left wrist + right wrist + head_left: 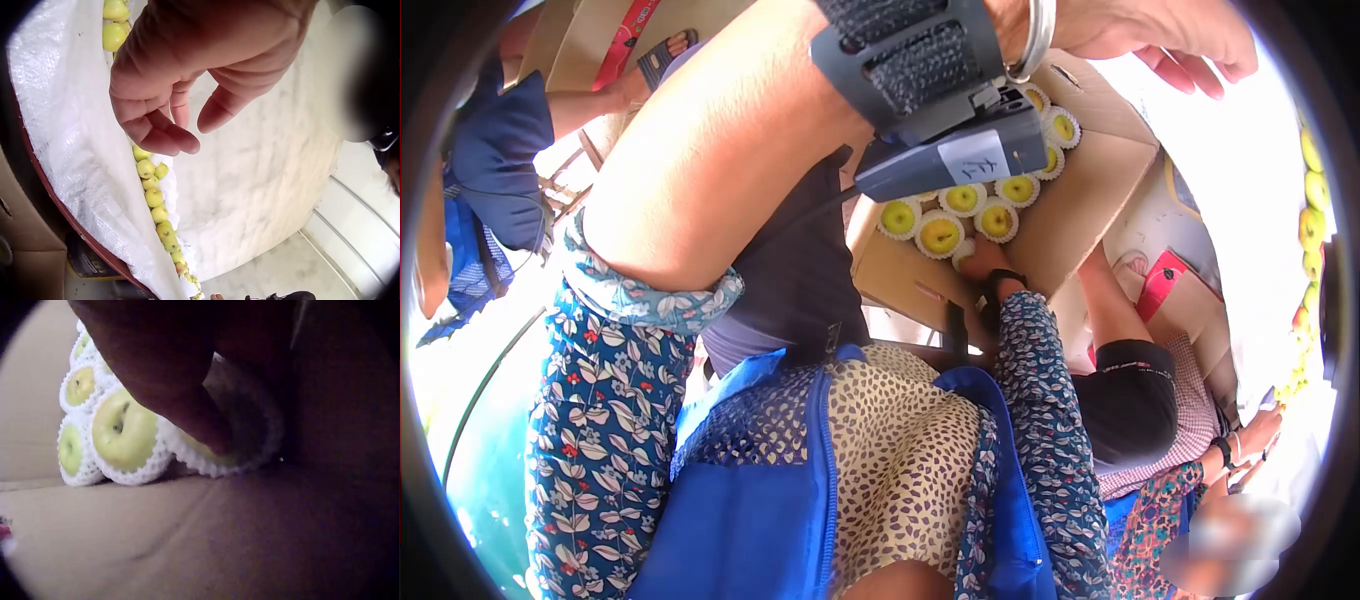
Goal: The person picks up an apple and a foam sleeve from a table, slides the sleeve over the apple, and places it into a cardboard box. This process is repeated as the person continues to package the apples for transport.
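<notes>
My right hand reaches into the near corner of an open cardboard box. There it holds an apple in a white foam net, with a finger lying over the fruit in the right wrist view; shadow hides the rest of the grip. Yellow-green apples, each in its own foam net, sit beside it in rows. Over the far side of the box hangs my left hand, its fingers loosely bent and nothing between them. Below that hand, in the left wrist view, runs a line of bare green apples along white sheeting.
My left forearm and its wrist device cover part of the box. Another person's knee is close on the right, and a seated person's leg is at the left. More cardboard with a red label lies beyond the box.
</notes>
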